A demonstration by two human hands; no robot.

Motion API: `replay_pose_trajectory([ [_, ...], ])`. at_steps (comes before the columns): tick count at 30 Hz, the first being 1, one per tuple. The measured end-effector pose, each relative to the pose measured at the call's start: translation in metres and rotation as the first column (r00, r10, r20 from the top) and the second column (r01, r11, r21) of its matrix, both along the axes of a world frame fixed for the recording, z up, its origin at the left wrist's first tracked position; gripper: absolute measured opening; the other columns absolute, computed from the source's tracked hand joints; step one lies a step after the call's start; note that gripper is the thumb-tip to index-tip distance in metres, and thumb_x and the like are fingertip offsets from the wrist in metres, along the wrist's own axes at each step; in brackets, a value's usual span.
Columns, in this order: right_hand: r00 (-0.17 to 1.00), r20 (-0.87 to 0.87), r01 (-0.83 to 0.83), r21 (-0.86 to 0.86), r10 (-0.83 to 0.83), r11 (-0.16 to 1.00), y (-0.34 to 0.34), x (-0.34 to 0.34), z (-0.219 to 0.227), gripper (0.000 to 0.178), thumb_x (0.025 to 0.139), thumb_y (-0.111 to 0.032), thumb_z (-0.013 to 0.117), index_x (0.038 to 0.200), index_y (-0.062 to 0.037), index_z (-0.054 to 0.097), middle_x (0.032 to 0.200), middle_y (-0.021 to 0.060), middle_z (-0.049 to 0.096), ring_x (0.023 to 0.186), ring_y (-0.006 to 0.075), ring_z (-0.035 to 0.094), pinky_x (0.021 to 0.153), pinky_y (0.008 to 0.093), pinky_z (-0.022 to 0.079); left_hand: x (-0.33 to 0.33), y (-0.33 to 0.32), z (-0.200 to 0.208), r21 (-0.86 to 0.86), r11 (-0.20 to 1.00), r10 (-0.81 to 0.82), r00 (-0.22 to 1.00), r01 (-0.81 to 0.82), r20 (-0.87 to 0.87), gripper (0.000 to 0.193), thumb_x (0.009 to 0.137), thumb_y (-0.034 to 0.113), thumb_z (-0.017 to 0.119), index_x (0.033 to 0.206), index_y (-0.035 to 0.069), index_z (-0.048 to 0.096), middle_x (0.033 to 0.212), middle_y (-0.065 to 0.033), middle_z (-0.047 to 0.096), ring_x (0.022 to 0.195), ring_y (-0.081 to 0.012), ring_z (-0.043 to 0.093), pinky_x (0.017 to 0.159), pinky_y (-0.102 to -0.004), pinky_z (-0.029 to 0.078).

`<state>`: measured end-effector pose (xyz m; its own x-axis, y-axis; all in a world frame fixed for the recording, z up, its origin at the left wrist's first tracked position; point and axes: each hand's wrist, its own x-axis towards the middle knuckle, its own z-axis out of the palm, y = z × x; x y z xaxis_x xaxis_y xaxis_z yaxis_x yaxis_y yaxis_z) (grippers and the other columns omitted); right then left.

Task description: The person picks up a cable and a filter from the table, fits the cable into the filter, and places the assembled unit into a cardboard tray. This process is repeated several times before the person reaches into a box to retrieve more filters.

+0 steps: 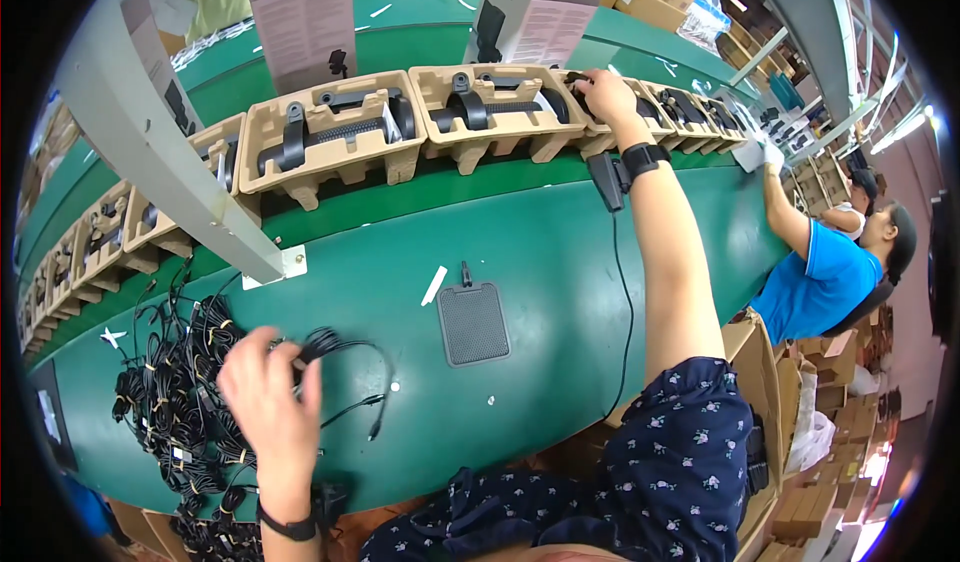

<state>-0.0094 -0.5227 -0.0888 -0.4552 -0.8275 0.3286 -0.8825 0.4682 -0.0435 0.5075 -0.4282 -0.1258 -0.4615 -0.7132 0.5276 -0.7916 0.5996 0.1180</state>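
Note:
My left hand (268,387) grips a coiled black cable (345,357) just above the green bench, at the edge of a pile of bundled black cables (175,392). One plug end of the cable dangles toward the bench. My right hand (605,94) reaches far forward and presses into a tan moulded-pulp tray (600,127) on the conveyor row, its fingers on a black part inside; what it holds is hidden. A black strap with a small box sits on that wrist.
A row of pulp trays (330,137) holding black parts runs along the green conveyor. A grey square pad (473,322) lies mid-bench. A grey metal post (170,132) crosses at left. A co-worker in blue (820,277) sits at right beside cardboard boxes (770,402).

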Motion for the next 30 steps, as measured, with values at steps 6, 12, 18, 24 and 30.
replay_pose_trajectory([
  [6,0.996,0.037,0.083,-0.105,-0.080,0.991,-0.022,-0.011,-0.045,0.044,0.093,-0.044,0.032,0.110,-0.0113,0.057,0.109,0.0171,0.059,0.105,0.0316,0.054,0.084,0.0518,0.040,-0.032,-0.044,-0.070,0.151,0.966,-0.174,0.959,0.210,-0.223,0.026,0.067,0.008,0.068,0.087,0.004,0.052,0.090,-0.0110,0.050,0.084,-0.0295,0.049,0.072,-0.0388,0.040],
  [12,0.972,-0.226,0.034,-0.166,-0.071,0.986,-0.018,-0.022,-0.047,0.033,0.085,-0.036,0.051,0.088,-0.0097,0.070,0.098,0.0137,0.061,0.095,0.0344,0.056,0.082,0.0433,0.045,-0.028,-0.049,-0.073,0.235,0.957,-0.115,0.965,0.171,-0.237,0.024,0.067,0.007,0.067,0.085,0.003,0.052,0.090,-0.0114,0.051,0.084,-0.0297,0.049,0.072,-0.0385,0.042],
  [18,0.981,0.194,0.013,-0.078,0.002,0.997,-0.021,-0.056,-0.026,0.027,0.074,-0.025,0.064,0.097,-0.0110,0.063,0.093,0.0180,0.064,0.090,0.0341,0.060,0.078,0.0390,0.048,-0.024,-0.054,-0.074,0.262,0.945,-0.116,0.948,0.198,-0.298,0.023,0.067,0.004,0.067,0.084,0.002,0.052,0.088,-0.0126,0.051,0.081,-0.0307,0.050,0.070,-0.0381,0.043],
  [24,1.000,-0.021,0.003,-0.016,-0.004,1.000,-0.032,-0.028,-0.032,0.019,0.079,-0.022,0.058,0.093,-0.0090,0.059,0.095,0.0185,0.063,0.092,0.0354,0.059,0.078,0.0429,0.046,-0.021,-0.054,-0.077,0.285,0.943,-0.093,0.957,0.173,-0.276,0.024,0.067,0.008,0.068,0.086,0.003,0.053,0.090,-0.0112,0.051,0.083,-0.0298,0.050,0.072,-0.0385,0.042],
  [30,0.980,-0.010,0.195,-0.109,-0.197,0.975,-0.020,-0.023,-0.039,0.020,0.082,-0.027,0.056,0.093,-0.0114,0.061,0.094,0.0132,0.063,0.093,0.0318,0.059,0.078,0.0445,0.046,-0.023,-0.057,-0.078,0.282,0.940,-0.111,0.952,0.194,-0.287,0.024,0.069,0.009,0.067,0.086,0.003,0.052,0.087,-0.0109,0.050,0.082,-0.0294,0.049,0.072,-0.0380,0.042],
])
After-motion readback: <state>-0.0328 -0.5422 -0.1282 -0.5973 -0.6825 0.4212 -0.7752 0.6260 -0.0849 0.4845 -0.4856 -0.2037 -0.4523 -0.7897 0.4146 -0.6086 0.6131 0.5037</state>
